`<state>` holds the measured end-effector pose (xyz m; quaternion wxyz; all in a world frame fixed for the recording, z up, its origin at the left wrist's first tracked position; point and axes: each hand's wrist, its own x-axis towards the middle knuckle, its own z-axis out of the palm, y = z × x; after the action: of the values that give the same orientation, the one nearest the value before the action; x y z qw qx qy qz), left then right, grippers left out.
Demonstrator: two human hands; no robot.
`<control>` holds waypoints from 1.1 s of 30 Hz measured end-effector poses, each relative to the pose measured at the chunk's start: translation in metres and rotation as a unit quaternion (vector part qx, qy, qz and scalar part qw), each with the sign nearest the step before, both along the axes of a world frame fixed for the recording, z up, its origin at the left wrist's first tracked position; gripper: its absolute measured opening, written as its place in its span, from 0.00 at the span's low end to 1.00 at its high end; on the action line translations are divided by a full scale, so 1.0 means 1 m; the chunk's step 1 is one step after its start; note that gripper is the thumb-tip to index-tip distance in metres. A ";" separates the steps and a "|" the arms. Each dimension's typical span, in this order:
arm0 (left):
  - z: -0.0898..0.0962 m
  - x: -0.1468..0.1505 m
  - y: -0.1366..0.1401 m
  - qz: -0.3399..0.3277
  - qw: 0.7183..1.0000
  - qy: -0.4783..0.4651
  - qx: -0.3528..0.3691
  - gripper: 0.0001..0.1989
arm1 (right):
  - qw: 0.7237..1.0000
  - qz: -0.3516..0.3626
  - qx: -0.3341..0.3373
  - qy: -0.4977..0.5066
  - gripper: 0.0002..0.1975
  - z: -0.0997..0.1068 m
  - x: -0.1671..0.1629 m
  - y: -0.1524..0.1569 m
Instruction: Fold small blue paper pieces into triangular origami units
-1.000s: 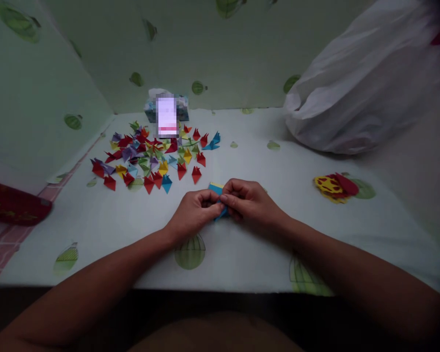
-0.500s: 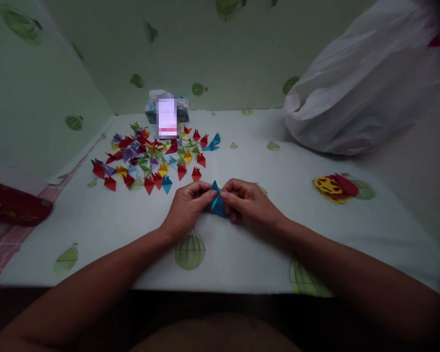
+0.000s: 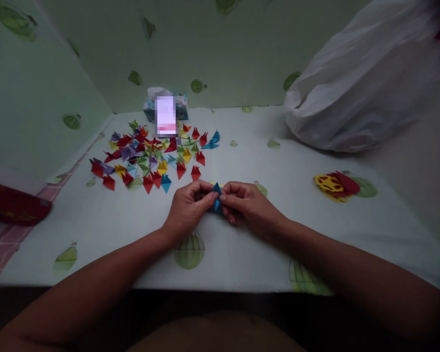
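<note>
A small piece of folded blue paper (image 3: 216,189) is pinched between my two hands above the table. My left hand (image 3: 191,206) grips its left side, thumb and fingertips pressed together. From the other side my right hand (image 3: 246,201) pinches the same paper, its fingers curled beneath. The paper's upper tip points away from me, and the fingers cover much of it. Beneath the hands lies darker blue paper (image 3: 215,212), mostly hidden, with a sliver of yellow behind. Several folded paper cranes (image 3: 147,184) in red, purple, yellow, green and blue spread to the left beyond my left hand.
Behind the cranes, a blurred-out lit screen (image 3: 166,115) leans on a tissue box (image 3: 183,106). A large white plastic bag (image 3: 344,102) stands at the right rear. Red and yellow cut-out pieces (image 3: 333,186) lie at right, a red packet (image 3: 18,205) at far left.
The blue paper looks narrower and more upright between my fingertips, with less of the blue below showing. Both hands stay nearly in place, slightly closer together.
</note>
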<state>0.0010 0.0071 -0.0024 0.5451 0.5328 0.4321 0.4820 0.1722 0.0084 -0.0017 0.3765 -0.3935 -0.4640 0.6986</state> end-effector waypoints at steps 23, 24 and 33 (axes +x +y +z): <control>0.002 0.004 -0.002 0.062 0.998 0.016 0.021 0.07 | 1.000 0.008 -0.028 0.001 0.16 0.000 -0.007 -0.005; 0.002 0.004 -0.001 0.065 0.998 0.012 0.018 0.07 | 1.000 0.007 -0.025 0.002 0.15 0.000 -0.007 -0.006; 0.001 0.001 0.002 0.033 0.999 -0.025 -0.030 0.10 | 0.999 -0.007 -0.036 0.001 0.16 0.003 -0.008 -0.009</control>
<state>0.0016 0.0095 -0.0012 0.5552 0.4898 0.4499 0.4994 0.1643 -0.0008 0.0011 0.3677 -0.4090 -0.4356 0.7125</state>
